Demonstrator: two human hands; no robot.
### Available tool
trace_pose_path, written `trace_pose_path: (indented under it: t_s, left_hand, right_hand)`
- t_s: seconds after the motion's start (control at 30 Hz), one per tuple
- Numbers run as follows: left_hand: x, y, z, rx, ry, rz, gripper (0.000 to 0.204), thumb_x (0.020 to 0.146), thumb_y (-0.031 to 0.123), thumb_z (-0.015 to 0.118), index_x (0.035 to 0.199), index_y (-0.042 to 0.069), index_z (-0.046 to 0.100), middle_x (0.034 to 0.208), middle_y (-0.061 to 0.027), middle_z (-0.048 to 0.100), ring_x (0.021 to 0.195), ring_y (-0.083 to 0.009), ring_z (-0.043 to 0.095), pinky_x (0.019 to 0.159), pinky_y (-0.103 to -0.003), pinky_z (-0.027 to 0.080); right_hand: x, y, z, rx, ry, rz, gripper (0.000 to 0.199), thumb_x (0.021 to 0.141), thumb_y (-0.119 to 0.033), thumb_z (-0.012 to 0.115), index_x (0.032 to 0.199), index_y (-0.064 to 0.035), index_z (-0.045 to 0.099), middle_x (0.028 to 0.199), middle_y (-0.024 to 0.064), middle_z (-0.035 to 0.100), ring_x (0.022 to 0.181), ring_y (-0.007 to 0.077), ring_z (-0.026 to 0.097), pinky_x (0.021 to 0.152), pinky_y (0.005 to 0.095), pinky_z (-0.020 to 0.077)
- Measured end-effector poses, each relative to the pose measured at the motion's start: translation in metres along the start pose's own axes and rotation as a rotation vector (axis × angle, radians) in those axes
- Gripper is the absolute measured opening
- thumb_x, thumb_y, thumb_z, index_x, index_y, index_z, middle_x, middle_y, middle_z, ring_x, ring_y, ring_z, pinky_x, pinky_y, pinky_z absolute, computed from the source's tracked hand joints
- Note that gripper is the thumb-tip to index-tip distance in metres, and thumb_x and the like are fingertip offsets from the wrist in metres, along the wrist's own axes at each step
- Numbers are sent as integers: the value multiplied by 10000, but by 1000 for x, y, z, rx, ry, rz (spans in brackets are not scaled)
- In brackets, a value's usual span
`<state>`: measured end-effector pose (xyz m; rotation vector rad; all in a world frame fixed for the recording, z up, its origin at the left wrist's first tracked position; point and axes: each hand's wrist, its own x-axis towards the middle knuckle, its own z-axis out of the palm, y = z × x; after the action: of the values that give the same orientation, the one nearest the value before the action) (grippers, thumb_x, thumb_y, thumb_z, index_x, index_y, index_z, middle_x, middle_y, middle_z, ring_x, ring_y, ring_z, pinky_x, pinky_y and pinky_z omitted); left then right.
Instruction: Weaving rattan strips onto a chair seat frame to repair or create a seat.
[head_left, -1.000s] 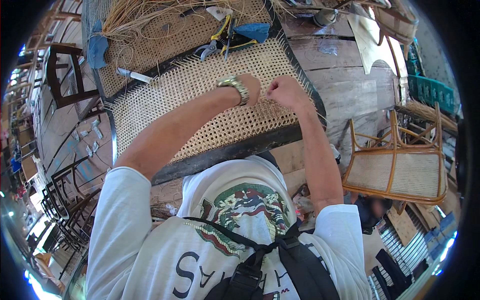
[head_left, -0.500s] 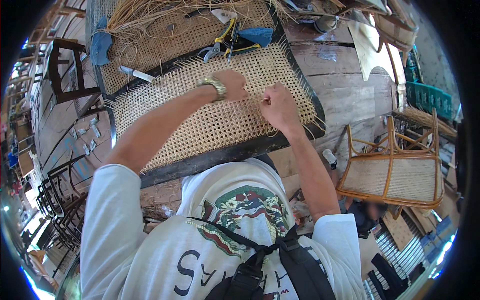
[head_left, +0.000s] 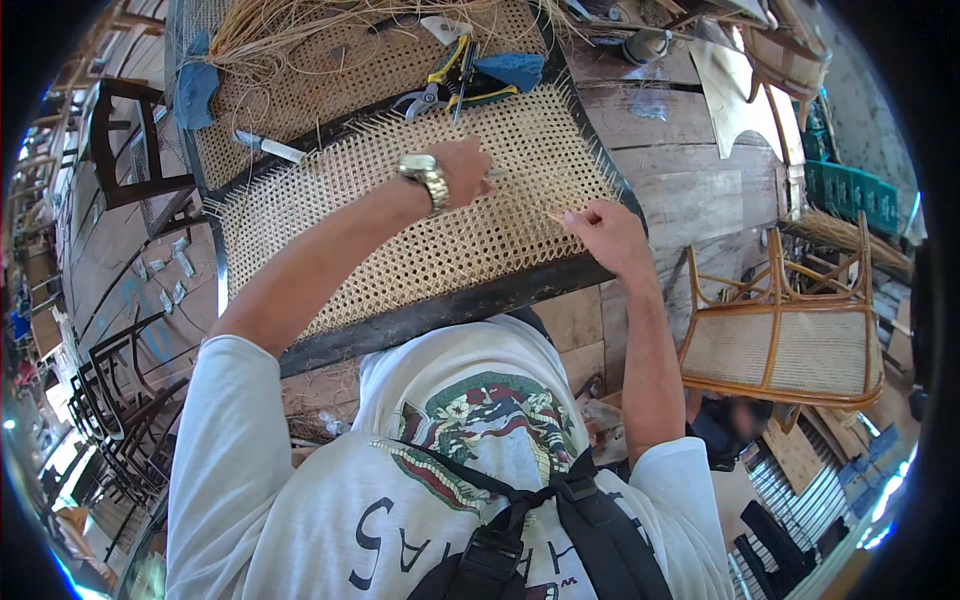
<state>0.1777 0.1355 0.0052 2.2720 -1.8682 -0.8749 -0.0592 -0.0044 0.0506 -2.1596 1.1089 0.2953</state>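
Note:
A woven cane panel [head_left: 370, 240] in a dark frame [head_left: 420, 325] lies in front of me. My left hand [head_left: 465, 172], with a metal watch [head_left: 424, 172] at its wrist, is closed low over the middle of the weave; what its fingers hold, if anything, is hidden. Toward the panel's right side, my right hand [head_left: 608, 235] pinches a thin pale cane strand [head_left: 556, 215] between thumb and fingers, just above the weave. Beyond my hands lie yellow-handled pruning shears [head_left: 432, 97] and a white-handled tool [head_left: 270, 147].
Loose cane strands [head_left: 260, 30] and blue scraps [head_left: 510, 70] lie on the panel's far part. A rattan chair [head_left: 775, 340] stands at right, with a person [head_left: 735, 425] beside it. A dark wooden chair [head_left: 125, 150] is at left, near a green crate [head_left: 853, 195] across the room.
My right hand has moved right and slightly nearer, away from my left hand. The left wrist has turned, bringing the watch face up.

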Motion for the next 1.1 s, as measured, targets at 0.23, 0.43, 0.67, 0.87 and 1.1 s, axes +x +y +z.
trace_pose_path:
  t_s: [0.23, 0.43, 0.67, 0.87, 1.1]
  left_hand:
    - [14, 18, -13, -24, -179, -108, 363, 930, 406, 642, 925, 47, 696, 874, -184, 698, 825, -352, 700, 721, -471, 546]
    - [14, 2, 4, -108, -130, -104, 415, 925, 455, 637, 869, 48, 692, 861, -160, 706, 819, -335, 693, 724, -464, 538]
    - [-42, -138, -50, 4, -106, -446, 490, 923, 555, 598, 1104, 118, 724, 1074, -139, 673, 1035, -333, 673, 882, -480, 541]
    - [-51, -133, -54, 86, 472, -364, 535, 896, 554, 650, 1077, 54, 709, 1008, -164, 676, 926, -313, 657, 801, -435, 539]
    - [-13, -14, 9, -194, 75, 52, 419, 904, 450, 671, 1023, 48, 692, 1018, -139, 656, 961, -338, 657, 832, -445, 537]
  right_hand:
    - [-5, 12, 4, 161, 60, -76, 299, 860, -316, 716, 877, -17, 708, 750, 140, 687, 688, 237, 658, 677, 350, 517]
    - [4, 5, 0, 103, -49, -73, 267, 873, -296, 693, 906, -32, 706, 823, 146, 702, 756, 271, 683, 701, 370, 522]
    - [21, -14, 25, -183, -75, -144, 343, 868, -371, 694, 868, -28, 689, 766, 152, 666, 713, 316, 653, 676, 419, 507]
    - [10, -28, 36, -207, 60, -100, 358, 855, -433, 704, 893, -77, 700, 864, 143, 679, 828, 347, 663, 758, 456, 518]
    - [15, -12, 30, -83, 24, -183, 207, 851, -264, 688, 843, -66, 627, 911, 127, 657, 882, 331, 646, 773, 456, 501]
